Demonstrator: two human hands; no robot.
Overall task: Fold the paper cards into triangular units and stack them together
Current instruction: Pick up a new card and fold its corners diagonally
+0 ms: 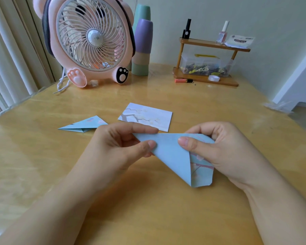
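Note:
A light blue paper card (173, 154), partly folded into a pointed shape, hangs above the wooden table (148, 209). My left hand (117, 147) pinches its left corner between thumb and forefinger. My right hand (224, 151) grips its right side, with the thumb pressed on the front and the fingers curled behind. On the table behind my left hand lies a folded blue triangular unit (83, 125). A flat card printed with a branch (146, 116) lies to the right of the unit.
A pink bear-shaped fan (90, 39) stands at the back left, stacked pastel cups (142, 48) beside it. At the back right stands a small wooden shelf (207, 78) with bottles, a clear box of clips and a tape roll. An orange marker (183, 80) lies before it.

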